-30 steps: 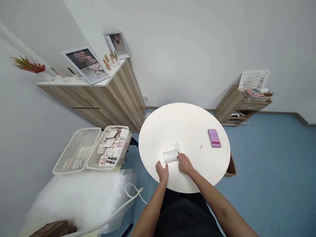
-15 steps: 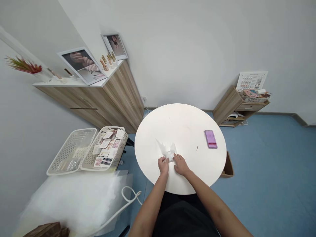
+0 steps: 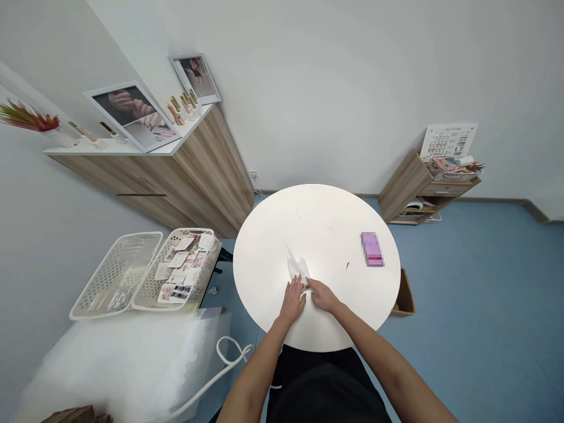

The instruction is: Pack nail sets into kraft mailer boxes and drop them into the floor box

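Note:
A thin, crumpled white sheet [image 3: 296, 265], tissue or soft plastic, lies on the round white table [image 3: 326, 217], with a narrow corner sticking up away from me. My left hand [image 3: 292, 298] rests flat over its near part, fingers stretched forward and the thumb apart. At the sheet's right near edge, my right hand [image 3: 324, 295] is closed with its fingertips on it. Whatever lies beneath my fingers is hidden. To the right on the tabletop is a blurred purple packet [image 3: 372, 249], which neither hand touches.
Left of the table are two white baskets [image 3: 152, 267], one holding cards, and a pile of translucent sheeting [image 3: 123, 352]. A wooden cabinet [image 3: 211, 170] stands at the back left, a small shelf unit [image 3: 403, 185] at the back right. An open cardboard box [image 3: 405, 296] sits on the floor.
My left hand has gone from pinching the sheet to lying flat on it. The sheet looks more folded and narrower. My right hand stays at its edge. The view has shifted slightly.

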{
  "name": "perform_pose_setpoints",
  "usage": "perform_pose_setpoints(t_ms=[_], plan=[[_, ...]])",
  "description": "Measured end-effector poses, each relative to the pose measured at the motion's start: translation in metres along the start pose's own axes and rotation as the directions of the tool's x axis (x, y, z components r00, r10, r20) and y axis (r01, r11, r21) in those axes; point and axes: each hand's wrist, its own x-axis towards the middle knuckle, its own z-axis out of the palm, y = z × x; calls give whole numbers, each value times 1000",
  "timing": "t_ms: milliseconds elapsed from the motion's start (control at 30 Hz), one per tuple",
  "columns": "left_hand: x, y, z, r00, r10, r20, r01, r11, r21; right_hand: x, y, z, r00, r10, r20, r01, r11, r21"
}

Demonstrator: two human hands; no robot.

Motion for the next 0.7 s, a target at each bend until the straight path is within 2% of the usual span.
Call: perform_pose_setpoints(t_ms=[133,300,567,700], plan=[[2,-7,-12,991,104,82,-116,981,156,0,4,-6,991,-134,23,136,978,-156],[14,-13,-23,980,125,155,-152,972,179,4,10,-3,973,-202,110,229,896,-381],[27,-20,-25,979,161,128,-174,980,94,8,13,18,977,-212,16,191,842,-504],[36,-21,-26,980,147,137,-151,988,17,13,5,17,980,-196,39,184,810,-557]])
